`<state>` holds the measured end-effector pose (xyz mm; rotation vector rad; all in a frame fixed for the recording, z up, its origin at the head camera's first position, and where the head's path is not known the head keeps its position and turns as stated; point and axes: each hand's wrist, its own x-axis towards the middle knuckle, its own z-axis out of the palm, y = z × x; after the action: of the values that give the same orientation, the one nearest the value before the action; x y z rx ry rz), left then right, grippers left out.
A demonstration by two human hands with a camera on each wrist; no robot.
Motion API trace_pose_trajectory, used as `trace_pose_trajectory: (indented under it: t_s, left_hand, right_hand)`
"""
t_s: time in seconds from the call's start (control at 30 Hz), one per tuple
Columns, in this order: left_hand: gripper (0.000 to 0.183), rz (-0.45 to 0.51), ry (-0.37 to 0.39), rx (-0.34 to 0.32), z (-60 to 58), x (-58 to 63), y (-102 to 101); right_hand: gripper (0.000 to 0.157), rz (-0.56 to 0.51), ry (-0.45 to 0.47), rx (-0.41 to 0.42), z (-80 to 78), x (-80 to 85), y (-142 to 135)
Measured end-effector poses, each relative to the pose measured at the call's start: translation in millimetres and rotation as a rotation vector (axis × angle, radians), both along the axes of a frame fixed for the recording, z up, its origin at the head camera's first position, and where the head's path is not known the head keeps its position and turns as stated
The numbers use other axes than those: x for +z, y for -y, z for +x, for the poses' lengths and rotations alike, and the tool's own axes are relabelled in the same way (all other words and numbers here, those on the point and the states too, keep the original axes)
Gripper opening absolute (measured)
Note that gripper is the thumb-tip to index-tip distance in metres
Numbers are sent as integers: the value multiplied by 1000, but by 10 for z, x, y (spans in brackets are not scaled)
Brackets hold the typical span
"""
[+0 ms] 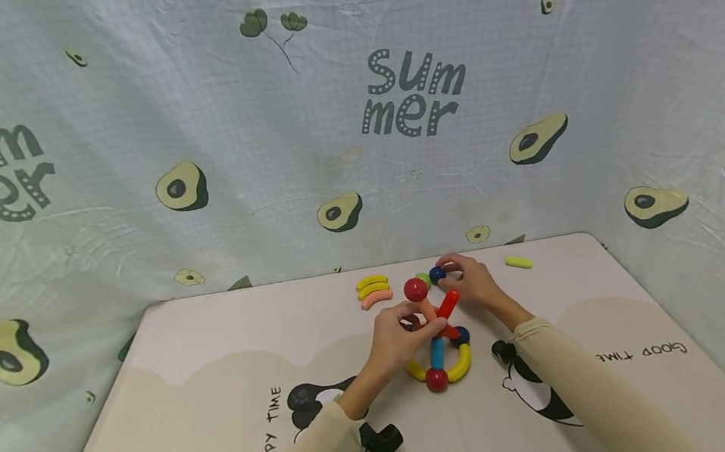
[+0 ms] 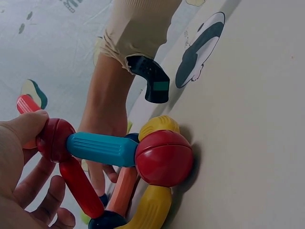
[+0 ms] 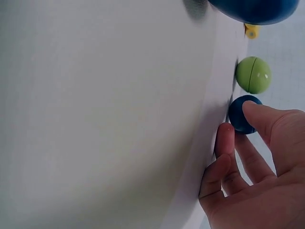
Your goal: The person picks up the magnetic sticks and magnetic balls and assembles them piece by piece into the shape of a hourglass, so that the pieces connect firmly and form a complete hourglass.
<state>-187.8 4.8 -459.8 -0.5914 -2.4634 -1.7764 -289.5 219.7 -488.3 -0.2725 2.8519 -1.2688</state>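
In the head view my left hand point(image 1: 394, 340) holds a ball-and-stick build of magnetic toy pieces. The left wrist view shows its thumb and fingers gripping near a red ball point(image 2: 56, 140), from which a blue stick point(image 2: 102, 149) and a red stick point(image 2: 81, 188) run down. Lower in the build are another red ball point(image 2: 164, 160) and yellow curved sticks point(image 2: 155, 202). A further red ball point(image 1: 415, 290) tops it. Beyond the build, my right hand point(image 1: 475, 285) pinches a dark blue ball point(image 3: 238, 114) at the table surface, beside a green ball point(image 3: 253, 75).
Yellow curved sticks point(image 1: 372, 286) and a pink curved stick point(image 1: 377, 298) lie at the back, left of the balls. A yellow-green straight stick point(image 1: 519, 263) lies back right. Behind the table point(image 1: 216, 367) hangs a patterned curtain point(image 1: 241, 142).
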Motion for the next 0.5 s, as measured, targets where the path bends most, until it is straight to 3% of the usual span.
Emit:
trace_pose_trajectory:
  t_s: [0.5]
  left_hand:
    - [19, 3, 1, 17, -45, 5, -34]
  right_hand:
    - [33, 47, -46, 85, 30, 150, -152]
